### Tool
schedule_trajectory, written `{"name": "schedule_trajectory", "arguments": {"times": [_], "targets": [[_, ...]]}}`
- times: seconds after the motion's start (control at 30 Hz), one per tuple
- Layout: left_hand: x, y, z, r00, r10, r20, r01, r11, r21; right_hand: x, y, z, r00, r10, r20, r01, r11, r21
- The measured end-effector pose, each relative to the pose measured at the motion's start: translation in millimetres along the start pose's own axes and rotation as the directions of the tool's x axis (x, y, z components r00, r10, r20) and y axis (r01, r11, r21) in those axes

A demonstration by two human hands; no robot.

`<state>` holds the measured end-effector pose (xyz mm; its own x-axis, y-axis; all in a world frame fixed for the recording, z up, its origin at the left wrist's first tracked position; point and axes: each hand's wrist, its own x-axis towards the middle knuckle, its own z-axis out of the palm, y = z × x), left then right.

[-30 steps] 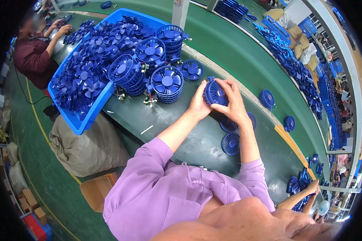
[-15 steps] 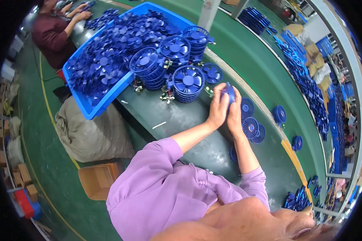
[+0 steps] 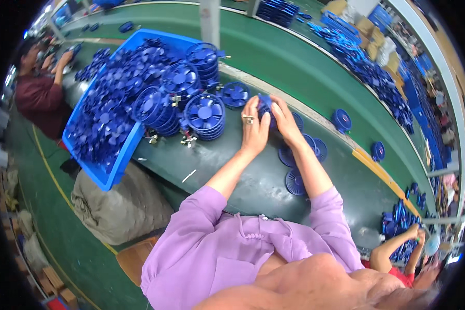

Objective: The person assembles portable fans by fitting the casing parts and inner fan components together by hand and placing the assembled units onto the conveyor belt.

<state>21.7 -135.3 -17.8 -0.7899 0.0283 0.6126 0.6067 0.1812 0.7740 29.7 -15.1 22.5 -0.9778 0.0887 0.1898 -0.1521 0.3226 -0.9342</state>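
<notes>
A blue fan head (image 3: 264,105) is pressed between my two hands above the dark green table, mostly covered by the fingers. My left hand (image 3: 254,132) wraps its left side, and a small pale part (image 3: 248,119) shows against that hand. My right hand (image 3: 286,123) closes around the right side. Just left of my hands lies a blue round fan housing with blades in it (image 3: 234,94). Several round slotted blue grilles (image 3: 295,181) lie under and beside my right forearm. Stacked blue fan housings (image 3: 205,112) with small wired parts stand farther left.
A large blue tray (image 3: 124,164) heaped with blue fan blades is at the left. Beyond the table runs a green conveyor belt (image 3: 289,72) carrying blue parts, with a metal post at its edge. Co-workers (image 3: 40,98) sit far left and at lower right. A stuffed sack stands below the tray.
The view has turned, so the scene sits differently. My hands remain closed around the fan head, which now shows a different side. A co-worker's arms have come into view at the lower right.
</notes>
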Motion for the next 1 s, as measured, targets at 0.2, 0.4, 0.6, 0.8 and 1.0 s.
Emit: {"name": "schedule_trajectory", "arguments": {"times": [0.2, 0.4, 0.6, 0.8, 1.0], "targets": [[7, 5, -3, 0.984, 0.082, 0.160, -0.107, 0.981, 0.159, 42, 51, -118, 0.852, -0.171, -0.494, -0.110, 0.865, -0.490], [13, -4, -17, 0.990, 0.048, 0.130, -0.100, 0.899, 0.427, -19, 39, -121, 0.878, -0.349, -0.327, -0.046, 0.618, -0.785], [8, -4, -20, 0.986, -0.018, 0.166, -0.081, 0.817, 0.570, -55, 40, -162, 0.876, 0.094, -0.473, -0.407, 0.671, -0.620], [6, -5, -19, 0.974, -0.076, 0.214, -0.057, 0.829, 0.556, -68, 62, -191, 0.831, -0.050, -0.555, -0.481, 0.437, -0.760], [10, -9, -16, 0.985, -0.024, 0.173, -0.039, 0.934, 0.354, -49, 26, -120, 0.978, -0.192, -0.081, 0.086, 0.727, -0.681]]}}
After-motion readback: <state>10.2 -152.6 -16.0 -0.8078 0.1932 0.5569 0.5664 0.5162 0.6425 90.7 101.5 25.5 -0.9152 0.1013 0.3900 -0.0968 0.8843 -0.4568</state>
